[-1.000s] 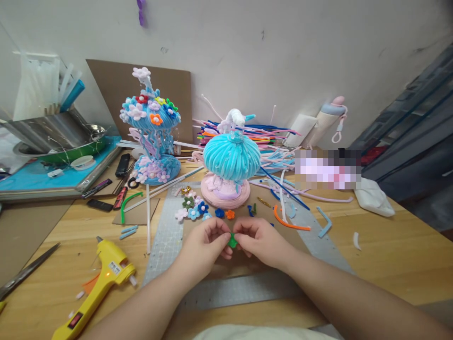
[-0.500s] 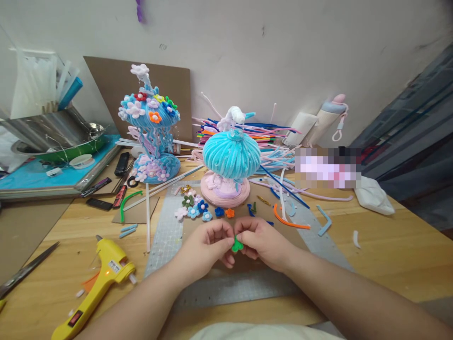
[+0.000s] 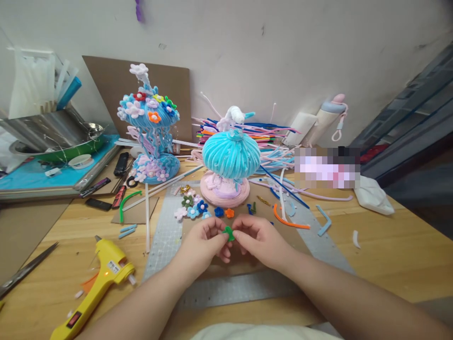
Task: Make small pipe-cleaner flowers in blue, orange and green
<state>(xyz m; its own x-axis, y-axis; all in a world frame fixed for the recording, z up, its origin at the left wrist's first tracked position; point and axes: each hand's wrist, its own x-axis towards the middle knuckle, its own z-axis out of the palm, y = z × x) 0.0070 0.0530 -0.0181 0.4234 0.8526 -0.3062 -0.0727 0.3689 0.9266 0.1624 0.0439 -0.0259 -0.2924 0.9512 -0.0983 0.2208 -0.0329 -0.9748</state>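
A small green pipe-cleaner flower is pinched between my left hand and my right hand, fingertips of both closed on it above a grey cutting mat. Just beyond my hands lie several small finished flowers in blue, orange, white and green. Behind them stands a turquoise pipe-cleaner dome on a pink base. To its left stands a taller blue model covered with flowers.
A yellow glue gun lies at the front left, scissors further left. A heap of coloured pipe cleaners lies at the back, loose pieces to the right. A metal bowl sits on stacked boards at left.
Both hands have risen slightly and turned the green flower between the fingertips; it now sits higher between them. Nothing else on the table has moved.
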